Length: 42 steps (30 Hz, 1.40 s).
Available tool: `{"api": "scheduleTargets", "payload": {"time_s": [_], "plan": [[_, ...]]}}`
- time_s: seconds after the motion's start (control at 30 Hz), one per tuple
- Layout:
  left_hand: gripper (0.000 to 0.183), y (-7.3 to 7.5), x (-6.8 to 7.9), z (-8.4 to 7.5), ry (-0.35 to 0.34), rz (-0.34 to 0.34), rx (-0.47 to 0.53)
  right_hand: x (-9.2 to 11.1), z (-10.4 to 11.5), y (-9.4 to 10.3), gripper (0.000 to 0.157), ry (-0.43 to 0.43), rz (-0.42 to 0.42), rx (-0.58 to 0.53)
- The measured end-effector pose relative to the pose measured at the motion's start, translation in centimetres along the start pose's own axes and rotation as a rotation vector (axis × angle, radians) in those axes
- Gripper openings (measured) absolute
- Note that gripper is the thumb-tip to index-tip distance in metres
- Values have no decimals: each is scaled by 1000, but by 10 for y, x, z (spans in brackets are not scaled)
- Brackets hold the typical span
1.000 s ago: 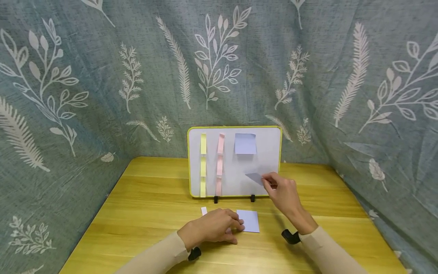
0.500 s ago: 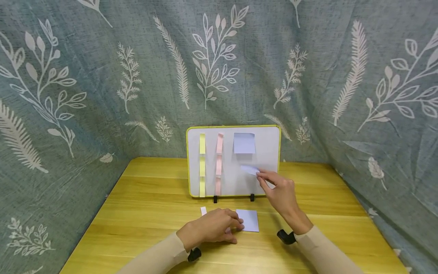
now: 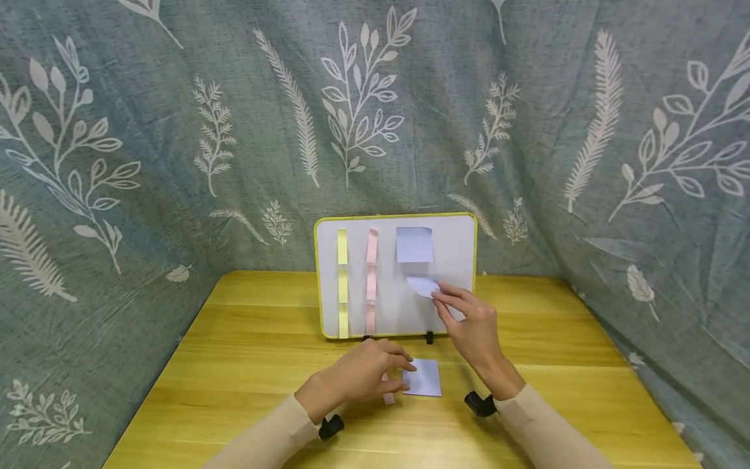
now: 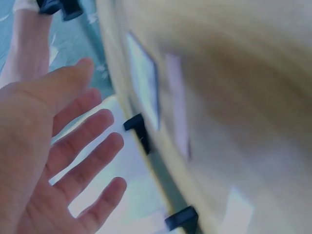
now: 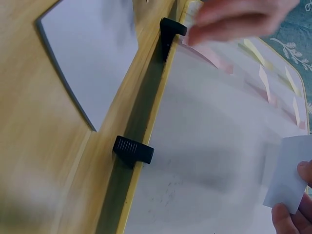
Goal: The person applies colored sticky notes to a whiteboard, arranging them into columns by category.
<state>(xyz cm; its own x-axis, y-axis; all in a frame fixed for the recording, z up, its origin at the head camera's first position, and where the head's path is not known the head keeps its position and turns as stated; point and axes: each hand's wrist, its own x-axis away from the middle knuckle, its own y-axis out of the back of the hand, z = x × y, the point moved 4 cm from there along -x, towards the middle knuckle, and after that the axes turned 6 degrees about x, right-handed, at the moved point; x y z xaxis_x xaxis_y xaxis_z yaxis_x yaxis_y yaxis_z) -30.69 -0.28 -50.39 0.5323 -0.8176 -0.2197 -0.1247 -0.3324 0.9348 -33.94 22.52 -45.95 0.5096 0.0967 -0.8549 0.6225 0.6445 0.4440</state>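
My right hand (image 3: 477,332) pinches a pale blue sticky note (image 3: 420,285) by its lower right edge, before the whiteboard (image 3: 454,251). The right wrist view has the same note (image 5: 287,170) at its right edge, between thumb and finger. Higher on the board hangs another blue sticky note (image 3: 414,245). My left hand (image 3: 363,372) hovers over the table beside the blue sticky note pad (image 3: 428,379). Its fingers are spread and hold nothing in the left wrist view. Partly under that hand lies a narrow pink strip (image 3: 388,397).
Yellow strips (image 3: 342,286) and pink strips (image 3: 371,283) hang in two columns at the board's left. Black feet (image 5: 134,150) support its lower edge. A pale strip (image 4: 238,214) lies on the wooden table (image 3: 246,365). Patterned curtain (image 3: 258,143) encloses the back and sides.
The right hand has brought the blue note leftward and up, beneath the upper note; its face now shows lighter. My left hand has lifted off the pad's edge and shifted slightly up and left.
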Motion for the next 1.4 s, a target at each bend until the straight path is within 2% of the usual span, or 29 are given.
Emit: {"api": "scheduleTargets", "payload": {"time_s": [0.13,0.27,0.47,0.57,0.7,0.83,1.07,1.4], "plan": [[29,20,-2,4,-10,-118,-24,-2,2,-2,23,20,-15,-8],[26,39,-4,10,-12,-272,-33,-4,3,-5,23,28,-26,-20],[28,71,-10,16,17,-499,-117,-5,3,-11,23,35,-32,-25],[31,89,-15,20,46,-586,-130,-5,3,-15,23,42,-46,-31],[36,111,-25,28,84,-663,-148,-5,2,-19,23,36,-68,-41],[42,126,-35,38,126,-690,-182,-5,2,-24,23,34,-83,-47],[52,144,-51,52,213,-658,-219,-8,7,-32,24,49,-97,-40],[72,146,-68,68,284,-593,-268,-9,9,-39,23,31,-70,-37]]}}
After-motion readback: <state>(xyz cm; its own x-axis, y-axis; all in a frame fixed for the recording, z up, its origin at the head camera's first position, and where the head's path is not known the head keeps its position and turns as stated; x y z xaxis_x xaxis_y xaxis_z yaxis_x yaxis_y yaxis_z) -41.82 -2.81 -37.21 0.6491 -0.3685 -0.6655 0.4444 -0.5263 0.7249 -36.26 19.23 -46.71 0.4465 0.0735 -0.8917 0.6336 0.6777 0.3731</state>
